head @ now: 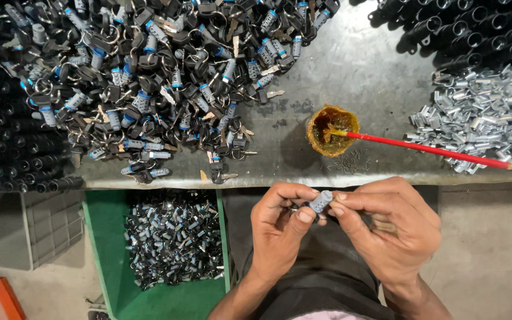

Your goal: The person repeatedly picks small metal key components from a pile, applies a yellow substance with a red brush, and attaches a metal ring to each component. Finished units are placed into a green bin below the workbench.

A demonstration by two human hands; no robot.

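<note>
1. Partly hidden: one small grey lock cylinder (pixel 320 201), pinched between left hand (pixel 280 225) and right hand (pixel 389 228) fingertips, below the bench (pixel 351 65) edge.
2. One grease cup (pixel 332 129), one red stick (pixel 428 150).
3. Bench heaps and green bin (pixel 99 249) contents: uncountable.

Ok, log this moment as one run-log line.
left hand: gripping small lock cylinder | right hand: gripping same cylinder | grease cup with red stick on bench | green bin below
</note>
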